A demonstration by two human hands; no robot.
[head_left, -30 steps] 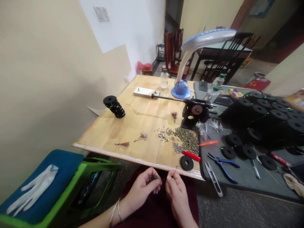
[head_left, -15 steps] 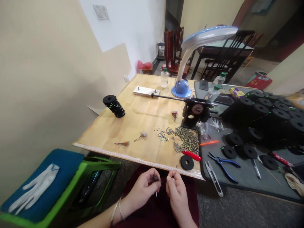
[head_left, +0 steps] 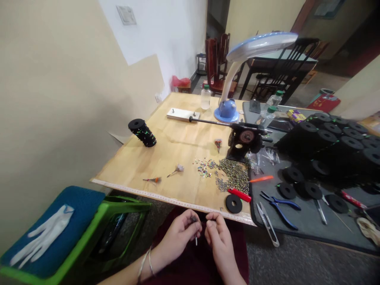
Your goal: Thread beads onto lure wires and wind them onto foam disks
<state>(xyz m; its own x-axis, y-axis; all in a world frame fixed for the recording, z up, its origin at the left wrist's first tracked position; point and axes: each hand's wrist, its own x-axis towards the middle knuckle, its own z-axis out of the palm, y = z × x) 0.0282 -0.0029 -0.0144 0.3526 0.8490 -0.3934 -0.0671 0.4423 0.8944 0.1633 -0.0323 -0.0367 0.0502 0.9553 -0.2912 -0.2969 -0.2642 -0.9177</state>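
Over my lap, just off the table's front edge, my left hand [head_left: 186,229] is closed on a small dark piece with a thin pale rod [head_left: 196,240] sticking out below; its exact kind is hidden by the fingers. My right hand [head_left: 218,233] is beside it, thumb and fingers pinched together, and whatever they hold is too small to make out. A black foam disc [head_left: 228,203] with a centre hole lies on the table just beyond my right hand. Behind it are a red lighter-like stick [head_left: 239,194], a heap of small metal parts [head_left: 236,174] and scattered coloured beads [head_left: 204,169].
A black winding device [head_left: 246,138] with a long rod stands behind the heap, near a blue desk lamp [head_left: 227,111]. Blue pliers [head_left: 282,208], tweezers [head_left: 268,225] and stacked black foam rolls [head_left: 326,138] occupy the grey mat. Leftward stands another foam roll [head_left: 143,133]; a glove [head_left: 44,233] lies on a stool.
My hands have shifted very slightly at the fingertips, the right fingers curling a little differently. The pale rod under my left hand has moved slightly. Everything on the table stays put.
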